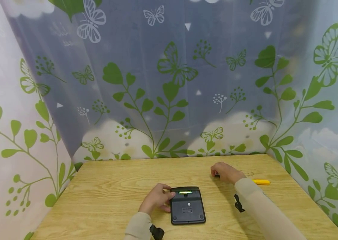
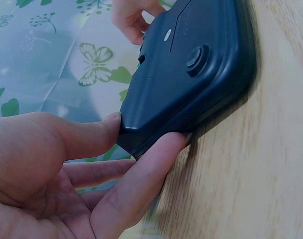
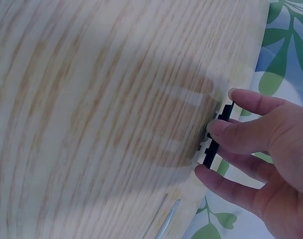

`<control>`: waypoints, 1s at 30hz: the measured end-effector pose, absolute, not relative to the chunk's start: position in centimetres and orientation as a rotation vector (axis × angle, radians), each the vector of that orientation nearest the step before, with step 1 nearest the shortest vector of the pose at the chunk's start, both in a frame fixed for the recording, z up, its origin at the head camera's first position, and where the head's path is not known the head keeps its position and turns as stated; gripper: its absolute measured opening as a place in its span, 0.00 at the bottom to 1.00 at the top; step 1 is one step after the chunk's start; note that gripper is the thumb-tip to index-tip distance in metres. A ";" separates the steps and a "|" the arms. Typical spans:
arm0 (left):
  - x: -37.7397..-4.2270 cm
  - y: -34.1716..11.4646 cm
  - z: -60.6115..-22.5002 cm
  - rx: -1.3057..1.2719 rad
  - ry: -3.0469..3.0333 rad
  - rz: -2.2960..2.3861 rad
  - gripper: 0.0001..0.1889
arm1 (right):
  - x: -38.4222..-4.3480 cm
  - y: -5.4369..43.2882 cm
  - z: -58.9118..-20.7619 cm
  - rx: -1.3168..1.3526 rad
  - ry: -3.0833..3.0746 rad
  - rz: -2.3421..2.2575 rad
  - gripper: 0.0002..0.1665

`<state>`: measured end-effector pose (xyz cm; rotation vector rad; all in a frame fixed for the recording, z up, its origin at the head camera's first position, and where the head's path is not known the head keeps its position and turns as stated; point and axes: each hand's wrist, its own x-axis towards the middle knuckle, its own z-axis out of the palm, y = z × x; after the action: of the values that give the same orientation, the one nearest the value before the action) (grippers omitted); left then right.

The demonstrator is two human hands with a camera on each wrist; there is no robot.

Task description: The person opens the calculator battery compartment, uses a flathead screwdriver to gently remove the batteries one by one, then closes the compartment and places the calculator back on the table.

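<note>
A black calculator (image 1: pixel 188 210) lies face down on the wooden table, its back towards me. In its uncovered battery slot sits a greenish battery (image 1: pixel 185 192). My left hand (image 1: pixel 157 197) pinches the calculator's left edge near the top corner, thumb (image 2: pixel 94 134) on the back and fingers along the side. Farther off to the right, my right hand (image 1: pixel 226 172) holds a small black battery cover (image 3: pixel 210 152) with notched tabs. Thumb and fingertips grip that cover along its length, close over the tabletop in the right wrist view.
A yellow-handled screwdriver (image 1: pixel 261 182) lies right of my right hand; its metal shaft (image 3: pixel 167 220) shows in the right wrist view. The wooden table (image 1: pixel 103 193) ends at a patterned curtain (image 1: pixel 145 100) behind, with similar cloth at both sides.
</note>
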<state>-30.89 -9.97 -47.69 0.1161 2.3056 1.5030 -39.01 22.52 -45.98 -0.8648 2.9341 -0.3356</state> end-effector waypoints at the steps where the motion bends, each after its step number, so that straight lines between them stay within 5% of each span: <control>1: -30.9 -10.0 -47.7 0.116 2.306 1.504 0.27 | -39.0 22.6 -46.0 -0.878 2.938 -0.324 0.20; 30: -30.9 -10.0 -48.0 0.101 2.309 1.531 0.27 | -39.8 22.7 -46.8 -0.883 2.967 -0.335 0.20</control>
<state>-30.95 -9.95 -47.96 0.1013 2.3088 1.5314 -39.77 22.75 -46.83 -0.8827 2.9673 -0.3351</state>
